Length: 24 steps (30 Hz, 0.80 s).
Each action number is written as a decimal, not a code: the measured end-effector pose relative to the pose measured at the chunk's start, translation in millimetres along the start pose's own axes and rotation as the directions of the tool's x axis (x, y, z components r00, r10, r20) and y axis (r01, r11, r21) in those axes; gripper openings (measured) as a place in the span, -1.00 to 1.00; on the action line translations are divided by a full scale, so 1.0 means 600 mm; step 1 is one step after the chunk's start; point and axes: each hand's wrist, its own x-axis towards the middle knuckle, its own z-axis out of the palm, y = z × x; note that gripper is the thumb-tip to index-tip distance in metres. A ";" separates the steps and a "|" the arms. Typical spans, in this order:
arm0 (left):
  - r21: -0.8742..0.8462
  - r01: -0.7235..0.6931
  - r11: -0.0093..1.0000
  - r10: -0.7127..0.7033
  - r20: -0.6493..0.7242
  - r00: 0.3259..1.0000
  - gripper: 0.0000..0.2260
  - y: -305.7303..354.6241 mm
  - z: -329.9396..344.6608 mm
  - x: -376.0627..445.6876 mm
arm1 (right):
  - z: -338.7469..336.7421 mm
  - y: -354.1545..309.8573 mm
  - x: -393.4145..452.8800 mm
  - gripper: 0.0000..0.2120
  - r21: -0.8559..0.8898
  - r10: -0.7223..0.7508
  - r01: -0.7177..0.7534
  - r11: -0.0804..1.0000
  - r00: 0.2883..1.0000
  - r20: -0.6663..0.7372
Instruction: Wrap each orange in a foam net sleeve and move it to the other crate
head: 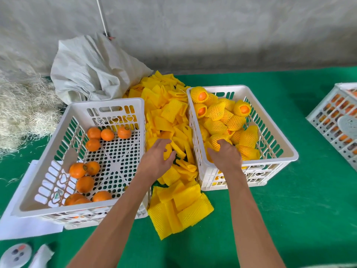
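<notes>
Fingers of the right hand (227, 155) curl down onto a wrapped orange (218, 141) at the near end of the right crate (278, 163), apparently gripping it, though the knuckles hide the fingertips. The left hand (157, 158) reaches with loosely spread, empty fingers over the heap of yellow foam sleeves (170, 120) that fills the gap between the two crates. Both bare forearms stretch forward from the bottom edge across the green table (289, 219). More flat sleeves (183, 207) lie nearest, beside the left forearm. The left crate (38, 192) holds loose bare oranges (85, 183) along its left side and far end. The right crate is piled with netted oranges (241, 108). Behind stand a crumpled grey sack (92, 72) and pale straw (23, 111); a third crate (334, 117) sits at the far right.
</notes>
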 end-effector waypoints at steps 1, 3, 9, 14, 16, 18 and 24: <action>-0.009 0.008 1.000 -0.008 -0.028 1.000 -0.65 0.001 -0.001 0.000 | 0.003 -0.007 -0.007 -0.54 0.085 -0.053 0.058 0.995 0.997 -0.057; -0.053 0.015 0.998 -0.020 -0.097 0.995 -0.72 0.000 -0.006 -0.002 | 0.012 -0.028 -0.024 -0.65 0.224 -0.161 0.198 0.954 0.972 -0.172; -0.195 0.043 0.980 -0.074 -0.153 0.985 -0.70 -0.010 -0.036 0.000 | 0.068 -0.093 -0.068 -0.79 0.211 -0.478 0.524 0.825 0.847 -0.235; -0.223 0.337 0.915 -0.352 -0.031 0.935 -0.61 -0.095 -0.086 -0.033 | 0.144 -0.102 -0.084 -0.67 0.141 -0.456 0.434 0.890 0.852 0.256; 0.029 0.530 0.848 -0.517 0.266 0.813 -0.67 -0.142 -0.109 -0.051 | 0.183 -0.083 -0.097 -0.63 -0.031 -0.327 0.381 0.924 0.830 0.452; 0.474 0.453 0.755 -0.653 0.478 0.587 -0.74 -0.185 -0.129 -0.074 | 0.220 -0.066 -0.117 -0.62 -0.108 -0.252 0.351 0.930 0.822 0.510; 0.772 0.139 0.620 -0.762 0.550 0.343 -0.61 -0.229 -0.134 -0.079 | 0.268 -0.048 -0.144 -0.58 -0.077 -0.241 0.288 0.954 0.897 0.369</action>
